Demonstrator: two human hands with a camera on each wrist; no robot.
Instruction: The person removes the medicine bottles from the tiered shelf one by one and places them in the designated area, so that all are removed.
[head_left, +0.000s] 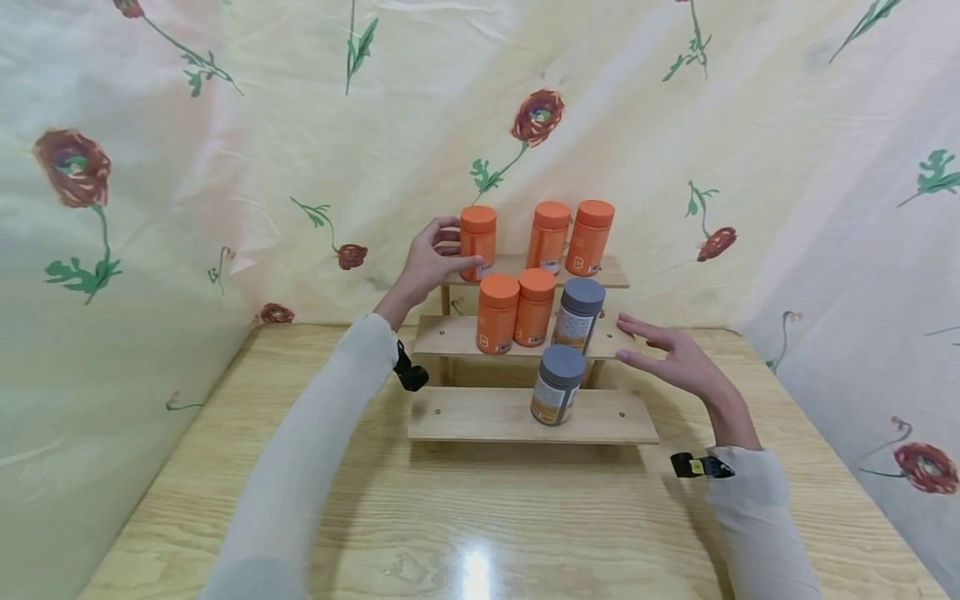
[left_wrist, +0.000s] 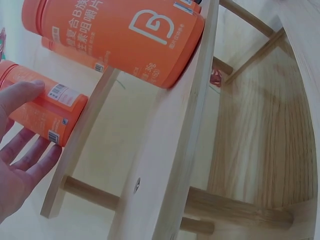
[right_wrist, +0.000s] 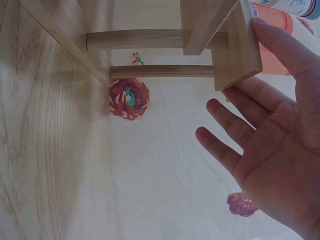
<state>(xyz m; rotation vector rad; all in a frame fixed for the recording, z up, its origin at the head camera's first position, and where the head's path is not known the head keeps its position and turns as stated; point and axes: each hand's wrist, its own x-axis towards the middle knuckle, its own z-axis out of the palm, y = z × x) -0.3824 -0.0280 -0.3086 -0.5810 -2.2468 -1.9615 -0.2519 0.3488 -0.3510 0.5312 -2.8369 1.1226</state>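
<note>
An orange jar (head_left: 478, 233) stands upright at the left end of the top tier of a stepped wooden shelf (head_left: 472, 417). My left hand (head_left: 431, 262) grips that jar, its thumb across the front and its fingers around the far side; the left wrist view shows the thumb beside a barcode label. My right hand (head_left: 678, 362) is at the right end of the middle tier, fingers extended. In the right wrist view the thumb (right_wrist: 280, 42) lies at the board's edge and the index finger passes partly behind it.
Two orange jars (head_left: 551, 237) share the top tier's right side. The middle tier bears two more orange jars (head_left: 497, 312) and a grey-lidded jar (head_left: 577, 312); another grey-lidded jar (head_left: 558, 387) is on the lowest tier. The shelf stands on a wooden table (head_left: 405, 533) before flowered cloth (head_left: 420, 125).
</note>
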